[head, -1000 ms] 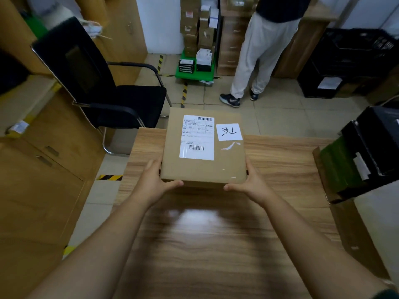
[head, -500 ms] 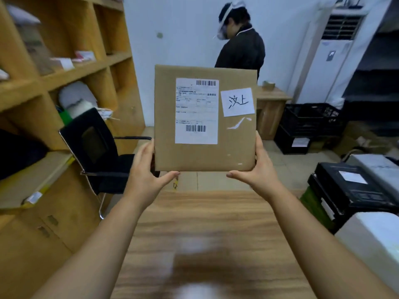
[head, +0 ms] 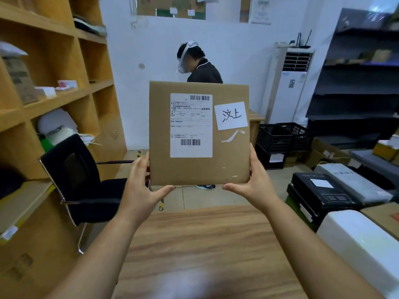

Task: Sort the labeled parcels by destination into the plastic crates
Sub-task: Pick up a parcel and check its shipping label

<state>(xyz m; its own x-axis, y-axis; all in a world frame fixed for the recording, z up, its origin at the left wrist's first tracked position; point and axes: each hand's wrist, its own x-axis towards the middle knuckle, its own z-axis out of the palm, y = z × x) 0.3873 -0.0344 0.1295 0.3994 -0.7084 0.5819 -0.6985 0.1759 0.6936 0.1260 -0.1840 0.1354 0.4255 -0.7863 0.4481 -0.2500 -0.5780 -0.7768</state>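
Wooden worktop [head: 205,244] in foreground; black plastic crates [head: 274,137] by far wall. Flat cardboard parcel [head: 199,133] upright in the air above worktop, labels facing camera. Left hand [head: 140,186] and right hand [head: 257,182] grip its lower corners, fingers [head: 140,167] behind, thumbs under bottom edge.

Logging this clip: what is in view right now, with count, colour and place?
parcel: one, brown, held upright at centre
shipping label: one, white, on the parcel's face
handwritten note: one, white, right of that label
table: one, wood, in the foreground
office chair: one, black, left of the table
crates: at least two, black, floor at back right
standing person: one, dark top, behind the parcel
air conditioner: one, white, back wall
shelves: one unit, tan wood, left side
left hand: one, grips the parcel's lower left corner
right hand: one, grips the parcel's lower right corner
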